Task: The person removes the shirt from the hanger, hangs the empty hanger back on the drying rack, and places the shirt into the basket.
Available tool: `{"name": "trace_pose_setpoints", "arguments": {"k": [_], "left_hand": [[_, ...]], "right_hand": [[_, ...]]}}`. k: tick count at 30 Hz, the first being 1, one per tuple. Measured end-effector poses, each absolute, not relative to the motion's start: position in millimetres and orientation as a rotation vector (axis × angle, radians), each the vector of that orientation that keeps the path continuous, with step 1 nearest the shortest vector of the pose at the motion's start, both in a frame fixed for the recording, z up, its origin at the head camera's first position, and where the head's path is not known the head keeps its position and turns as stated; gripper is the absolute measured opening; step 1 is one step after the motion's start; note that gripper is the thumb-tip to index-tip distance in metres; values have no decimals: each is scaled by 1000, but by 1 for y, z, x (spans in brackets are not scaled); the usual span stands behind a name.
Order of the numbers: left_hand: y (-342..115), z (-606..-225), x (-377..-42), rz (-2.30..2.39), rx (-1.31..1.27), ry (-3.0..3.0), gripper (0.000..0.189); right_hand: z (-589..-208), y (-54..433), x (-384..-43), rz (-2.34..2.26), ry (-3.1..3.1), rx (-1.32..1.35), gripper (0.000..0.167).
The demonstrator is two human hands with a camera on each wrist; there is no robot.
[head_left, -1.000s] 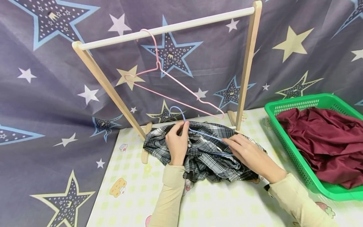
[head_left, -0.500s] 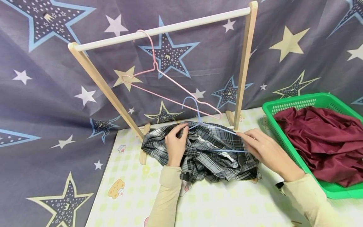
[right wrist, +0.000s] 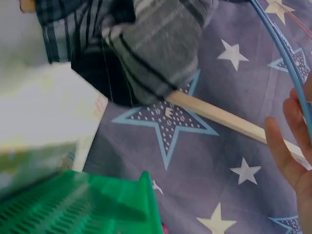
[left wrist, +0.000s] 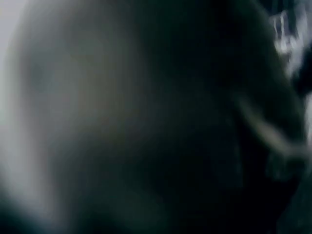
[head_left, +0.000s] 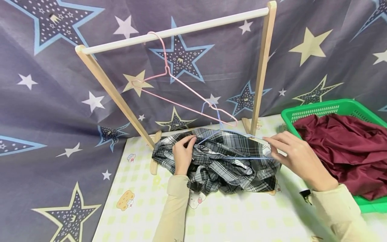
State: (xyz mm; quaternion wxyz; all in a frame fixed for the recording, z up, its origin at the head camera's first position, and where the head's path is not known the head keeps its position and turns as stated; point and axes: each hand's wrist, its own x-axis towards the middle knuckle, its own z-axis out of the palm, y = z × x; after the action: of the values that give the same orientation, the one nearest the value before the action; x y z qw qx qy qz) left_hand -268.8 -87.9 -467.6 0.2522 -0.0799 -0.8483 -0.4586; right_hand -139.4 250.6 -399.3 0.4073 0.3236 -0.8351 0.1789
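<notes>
Left sleeve (head_left: 174, 210) pale beige, right sleeve (head_left: 339, 212) matching; small black wrist devices (head_left: 195, 186); fingers (head_left: 284, 140) bare.

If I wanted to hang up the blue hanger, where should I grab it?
I'd pinch the blue hanger at its thin neck, just under the hook, coming from your own side. The neck shows past the far edge of the checked shirt, and holding there should leave the hook free for the white bar.

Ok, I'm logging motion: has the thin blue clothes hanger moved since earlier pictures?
Yes: in the head view, the blue hanger moved right, toward the right pale wooden post.
</notes>
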Motion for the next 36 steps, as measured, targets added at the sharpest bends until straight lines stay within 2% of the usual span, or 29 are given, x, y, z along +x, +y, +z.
{"name": "trace_pose_setpoints", "arguments": {"k": [12, 17, 24, 36], "left_hand": [[-95, -474, -275, -1246, -180, -2359, 19], [-95, -474, -274, -1226, -177, -2387, 20], [-98, -478, -273, -1217, -161, -2423, 20], [-103, -481, -269, -1270, -155, -2452, 20]], "right_hand": [[-380, 269, -129, 455, -2062, 787, 47], [-376, 276, -124, 440, -2073, 741, 42], [-373, 278, -122, 439, -2068, 713, 37], [-375, 283, -122, 504, -2034, 656, 42]]}}
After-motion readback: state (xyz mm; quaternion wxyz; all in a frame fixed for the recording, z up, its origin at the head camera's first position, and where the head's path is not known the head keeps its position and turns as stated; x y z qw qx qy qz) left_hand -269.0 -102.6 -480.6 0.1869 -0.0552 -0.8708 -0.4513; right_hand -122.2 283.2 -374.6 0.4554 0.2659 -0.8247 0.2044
